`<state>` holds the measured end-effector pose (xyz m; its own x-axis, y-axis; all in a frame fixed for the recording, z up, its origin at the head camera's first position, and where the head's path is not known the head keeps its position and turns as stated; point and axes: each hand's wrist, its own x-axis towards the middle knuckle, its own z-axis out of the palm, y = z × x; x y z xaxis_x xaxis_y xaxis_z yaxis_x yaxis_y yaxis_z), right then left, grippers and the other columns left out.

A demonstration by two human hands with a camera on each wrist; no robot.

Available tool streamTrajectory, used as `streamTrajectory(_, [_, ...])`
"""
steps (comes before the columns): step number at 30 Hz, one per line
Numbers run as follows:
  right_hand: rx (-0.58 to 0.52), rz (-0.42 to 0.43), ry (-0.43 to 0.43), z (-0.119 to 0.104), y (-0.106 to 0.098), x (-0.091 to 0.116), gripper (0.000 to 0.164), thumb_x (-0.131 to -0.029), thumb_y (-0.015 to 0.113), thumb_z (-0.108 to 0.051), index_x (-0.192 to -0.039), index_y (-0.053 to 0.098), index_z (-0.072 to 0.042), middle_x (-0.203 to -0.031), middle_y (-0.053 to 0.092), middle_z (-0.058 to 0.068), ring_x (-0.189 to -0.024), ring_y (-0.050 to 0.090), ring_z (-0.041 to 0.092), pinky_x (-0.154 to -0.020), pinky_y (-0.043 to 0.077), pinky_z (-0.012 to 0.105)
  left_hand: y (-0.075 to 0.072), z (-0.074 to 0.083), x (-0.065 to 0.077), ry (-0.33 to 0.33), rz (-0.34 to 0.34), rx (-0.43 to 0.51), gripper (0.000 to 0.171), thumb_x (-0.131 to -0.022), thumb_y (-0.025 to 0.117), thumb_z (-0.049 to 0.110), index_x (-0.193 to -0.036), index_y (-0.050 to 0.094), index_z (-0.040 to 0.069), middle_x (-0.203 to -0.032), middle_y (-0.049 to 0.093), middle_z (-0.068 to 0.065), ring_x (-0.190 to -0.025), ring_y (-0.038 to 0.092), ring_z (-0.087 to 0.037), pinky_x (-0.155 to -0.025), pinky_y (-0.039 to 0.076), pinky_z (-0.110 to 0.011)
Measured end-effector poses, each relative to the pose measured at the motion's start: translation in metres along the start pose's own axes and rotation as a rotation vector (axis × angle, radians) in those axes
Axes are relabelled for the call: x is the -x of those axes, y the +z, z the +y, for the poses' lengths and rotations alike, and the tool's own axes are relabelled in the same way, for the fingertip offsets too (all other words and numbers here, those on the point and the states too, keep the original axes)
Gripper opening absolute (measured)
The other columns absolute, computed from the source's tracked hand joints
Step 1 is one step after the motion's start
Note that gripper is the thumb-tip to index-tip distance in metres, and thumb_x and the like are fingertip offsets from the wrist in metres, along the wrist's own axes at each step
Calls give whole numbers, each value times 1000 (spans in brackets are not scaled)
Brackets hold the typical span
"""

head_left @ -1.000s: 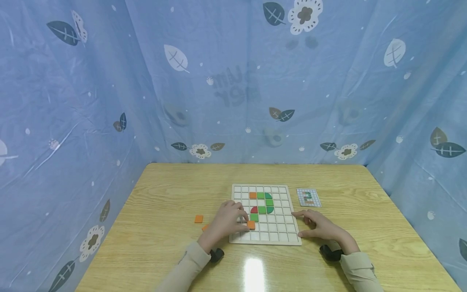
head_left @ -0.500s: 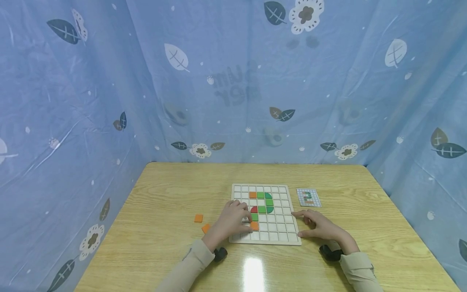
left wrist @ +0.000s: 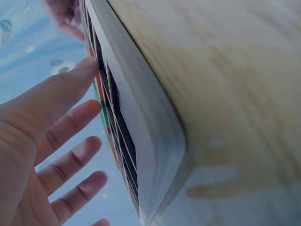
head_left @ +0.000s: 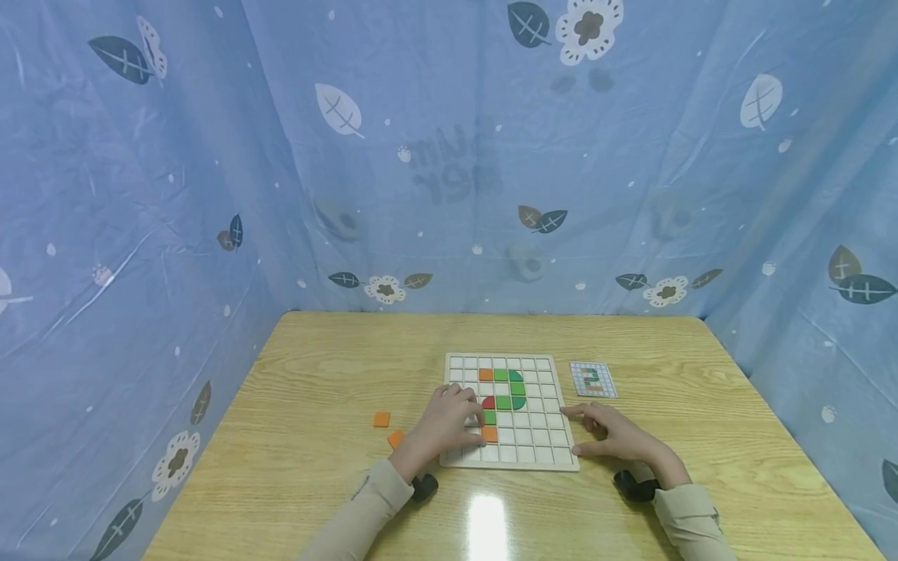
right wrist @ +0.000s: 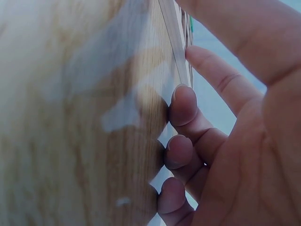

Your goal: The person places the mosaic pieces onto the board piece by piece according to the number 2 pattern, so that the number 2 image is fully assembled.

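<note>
A square board (head_left: 540,438) with a grid of white cells lies on the table. In it sit orange, green and red tiles, some with rounded corners, in a curved row. My left hand (head_left: 445,425) rests over the board's left side. Its thumb and index finger are at an orange tile (head_left: 490,435) lying in a cell below a green tile (head_left: 489,418). The left wrist view has the thumb tip against that orange edge, the other fingers spread. At the board's right edge, my right hand (head_left: 616,433) touches the rim with thumb and index finger; its other fingers are bent.
Two loose orange tiles lie left of the board, one flat tile (head_left: 382,419) farther out and another tile (head_left: 396,439) beside the left forearm. A small pattern card (head_left: 593,379) lies right of the board. Blue curtains (head_left: 449,156) surround the wooden table (head_left: 337,351).
The left hand has moved slightly right with the orange tile, which went from between its fingertips into the cell under the green tile. The right hand has stayed put.
</note>
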<state>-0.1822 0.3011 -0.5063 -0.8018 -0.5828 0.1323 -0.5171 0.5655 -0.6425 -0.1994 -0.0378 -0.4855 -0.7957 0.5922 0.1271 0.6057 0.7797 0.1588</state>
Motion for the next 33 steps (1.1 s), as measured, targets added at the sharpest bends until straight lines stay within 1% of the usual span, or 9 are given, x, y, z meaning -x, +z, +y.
streamTrajectory(5, [-12, -8, -10, -2, 0, 0, 61, -78, 73, -29, -129, 51, -5, -85, 50, 2, -75, 39, 10, -61, 33, 21, 1, -3, 2, -14, 7, 15, 25, -68, 74, 53, -81, 69, 32, -92, 56, 12, -88, 44, -11, -99, 35, -43])
streamTrajectory(7, [-25, -13, -10, -8, -1, -1, 60, -78, 74, -27, -129, 51, -2, -86, 50, 4, -75, 39, 13, -60, 34, 24, 2, -6, 4, -22, 15, 23, 25, -68, 74, 53, -81, 69, 32, -90, 56, 13, -85, 43, -10, -99, 35, -43])
streamTrajectory(10, [-26, -17, -3, -8, -1, -1, 60, -79, 73, -27, -129, 51, -2, -86, 50, 4, -75, 39, 13, -60, 34, 24, 1, -10, 7, -35, 26, 34, 26, -68, 74, 53, -83, 70, 33, -89, 55, 15, -85, 44, -9, -102, 33, -43])
streamTrajectory(14, [-13, -1, -6, -2, 0, 0, 60, -78, 73, -29, -129, 51, -4, -85, 50, 3, -75, 39, 9, -61, 34, 22, -1, -16, 11, -50, 33, 53, 26, -69, 74, 51, -86, 70, 31, -89, 55, 14, -88, 45, -9, -103, 32, -43])
streamTrajectory(17, [-10, 8, -16, -3, 0, 0, 60, -78, 73, -28, -129, 51, -4, -85, 50, 2, -74, 39, 8, -60, 33, 21, -3, -21, 15, -56, 44, 79, 26, -70, 74, 48, -87, 71, 29, -89, 56, 11, -91, 47, -11, -103, 32, -45])
streamTrajectory(23, [-21, -4, -16, -5, -1, 0, 60, -78, 74, -28, -128, 52, -4, -86, 51, 2, -75, 40, 12, -61, 34, 23, -8, -30, 23, -52, 92, 120, 23, -71, 76, 41, -87, 72, 24, -90, 57, 7, -98, 51, -18, -99, 35, -49])
streamTrajectory(27, [-23, -11, -14, -5, -1, 0, 59, -78, 74, -28, -128, 52, -4, -86, 50, 2, -75, 40, 13, -60, 34, 24, -12, -37, 28, -79, 98, 98, 24, -72, 75, 42, -88, 71, 25, -96, 58, 6, -101, 50, -21, -98, 36, -51])
streamTrajectory(30, [-17, -12, -11, -3, -1, 0, 60, -79, 73, -29, -129, 52, -4, -85, 50, 2, -74, 40, 11, -60, 33, 22, -14, -44, 32, -95, 105, 72, 25, -73, 74, 44, -90, 71, 26, -98, 58, 6, -101, 50, -22, -97, 37, -51])
streamTrajectory(33, [-13, -10, 1, -2, -1, 0, 60, -78, 73, -29, -129, 51, -5, -84, 50, 2, -74, 40, 10, -60, 33, 21, -17, -51, 36, -104, 131, 85, 26, -73, 75, 43, -92, 71, 25, -97, 58, 7, -99, 50, -20, -95, 38, -50])
